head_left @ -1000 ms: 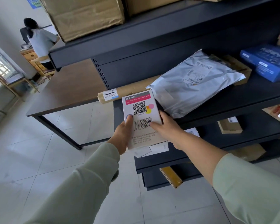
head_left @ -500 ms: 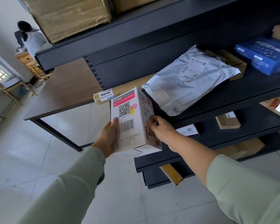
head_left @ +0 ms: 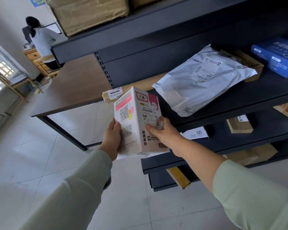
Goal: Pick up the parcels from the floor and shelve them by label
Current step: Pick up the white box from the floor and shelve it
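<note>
While both hands, left [head_left: 111, 139] and right [head_left: 161, 130], clasp the box [head_left: 136, 123], it seems light, stiff cardboard; hold its side faces

white-pink box [head_left: 136, 123], grey mailer [head_left: 201, 83]

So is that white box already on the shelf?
No. The white box is held by the left hand and right hand.
</note>
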